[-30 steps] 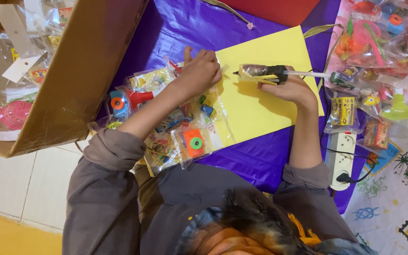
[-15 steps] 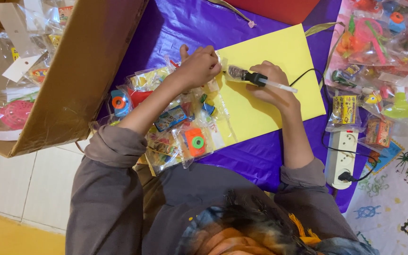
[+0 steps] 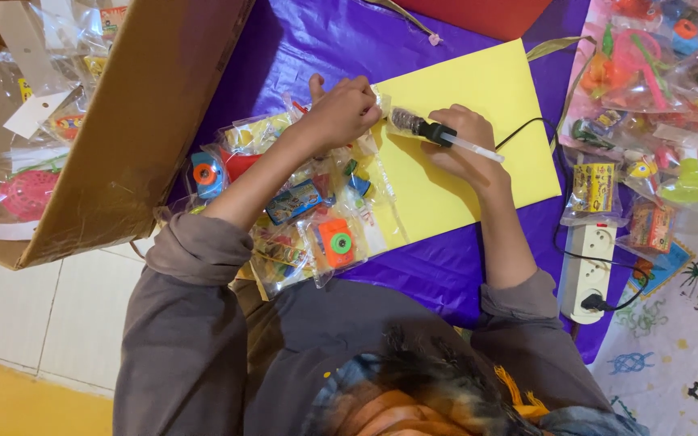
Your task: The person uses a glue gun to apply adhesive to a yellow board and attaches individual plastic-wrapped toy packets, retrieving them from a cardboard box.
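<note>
1. The left hand (image 3: 347, 109), above centre in the frame, is closed in a loose fist, pinching the top edge of a clear plastic toy packet (image 3: 377, 173) against the left edge of the yellow card sheet (image 3: 478, 121).
2. The right hand (image 3: 462, 141), just right of the left one, is curled around a glue gun (image 3: 430, 131) that lies nearly flat over the yellow sheet; its dark tip points left at the packet's top edge beside the left hand, and a pale glue stick pokes out to the right.
3. A black cord (image 3: 543, 161) runs from the gun across the sheet and down to a white power strip (image 3: 590, 270) at the lower right of the frame.
4. Below the left forearm lies a pile of bagged small toys (image 3: 317, 234), among them an orange one with a green middle.
5. All of this rests on a purple shiny cover (image 3: 300, 48).
6. An open cardboard box (image 3: 139, 129) fills the upper left, with more bagged items inside.
7. More packaged toys (image 3: 648, 73) lie at the upper right edge.
</note>
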